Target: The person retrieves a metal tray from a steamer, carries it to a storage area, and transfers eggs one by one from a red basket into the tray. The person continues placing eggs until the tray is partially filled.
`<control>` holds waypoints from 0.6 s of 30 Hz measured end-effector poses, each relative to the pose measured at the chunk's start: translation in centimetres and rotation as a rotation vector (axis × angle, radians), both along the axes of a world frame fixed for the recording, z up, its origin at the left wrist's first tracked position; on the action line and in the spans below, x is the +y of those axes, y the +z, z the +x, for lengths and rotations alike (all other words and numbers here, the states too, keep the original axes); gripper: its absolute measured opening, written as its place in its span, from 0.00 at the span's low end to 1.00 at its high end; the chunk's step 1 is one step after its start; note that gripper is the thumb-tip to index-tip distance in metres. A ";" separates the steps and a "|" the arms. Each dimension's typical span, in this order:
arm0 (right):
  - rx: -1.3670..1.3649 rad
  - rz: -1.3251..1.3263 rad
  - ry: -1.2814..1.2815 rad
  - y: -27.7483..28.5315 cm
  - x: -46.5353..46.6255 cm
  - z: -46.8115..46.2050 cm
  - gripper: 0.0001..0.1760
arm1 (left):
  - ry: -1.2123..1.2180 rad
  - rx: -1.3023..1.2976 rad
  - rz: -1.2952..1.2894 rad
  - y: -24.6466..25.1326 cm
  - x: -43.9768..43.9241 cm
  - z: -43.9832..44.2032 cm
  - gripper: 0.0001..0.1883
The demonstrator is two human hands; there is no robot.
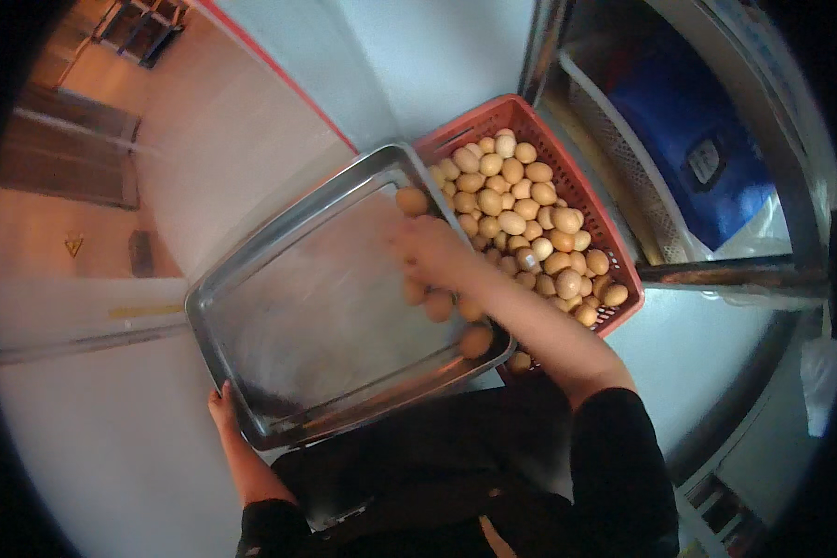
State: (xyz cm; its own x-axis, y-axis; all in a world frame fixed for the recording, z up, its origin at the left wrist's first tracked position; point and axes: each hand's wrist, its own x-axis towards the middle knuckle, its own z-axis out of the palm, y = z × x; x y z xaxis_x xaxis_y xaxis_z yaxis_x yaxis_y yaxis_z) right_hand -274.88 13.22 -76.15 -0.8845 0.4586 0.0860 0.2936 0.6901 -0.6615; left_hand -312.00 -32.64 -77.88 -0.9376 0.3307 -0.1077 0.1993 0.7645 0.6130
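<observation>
My left hand (223,408) grips the near left rim of a large rectangular stainless steel tray (307,293). The tray tilts, its right end resting over a red plastic basket (617,240) heaped with brown eggs (513,188). Several eggs lie at the right end of the tray, one egg (411,201) just beyond my right hand and another egg (474,342) in the near right corner. My right hand (432,251) is blurred over that end, among the eggs; its fingers are too indistinct to show whether they hold one.
A rack with a blue printed bag (690,139) stands to the right, its metal frame (732,273) close to the basket. White wall panels (453,63) rise behind. At the left are a pale floor (209,139) and a doorway strip (91,338).
</observation>
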 end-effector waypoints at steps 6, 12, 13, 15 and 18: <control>-0.055 0.281 -0.012 -1.8 -0.7 -1.6 0.14 | 0.010 -0.085 -0.082 -0.3 -2.2 -2.3 0.18; -0.096 -0.130 -0.496 -0.3 4.6 5.3 0.15 | 0.029 -0.071 -0.078 1.1 -0.8 -0.1 0.18; -0.053 -0.020 -0.531 -2.6 5.1 6.7 0.19 | 0.010 -0.060 -0.053 1.1 -1.0 -0.2 0.18; -0.180 0.155 -0.329 -7.9 5.1 7.9 0.21 | -0.037 -0.033 0.012 0.5 -1.0 -1.0 0.18; -0.245 0.350 -0.203 -9.8 4.5 7.5 0.15 | 0.049 -0.103 -0.056 0.4 -1.4 -1.2 0.19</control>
State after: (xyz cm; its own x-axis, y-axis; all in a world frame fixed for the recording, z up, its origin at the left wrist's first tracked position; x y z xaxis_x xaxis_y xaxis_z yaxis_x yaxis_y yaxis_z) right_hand -267.43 17.77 -85.92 -0.7936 0.6048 0.0660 0.5640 0.7720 -0.2932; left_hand -313.18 -34.03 -77.53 -0.9355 0.2758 -0.2210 0.0995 0.8054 0.5843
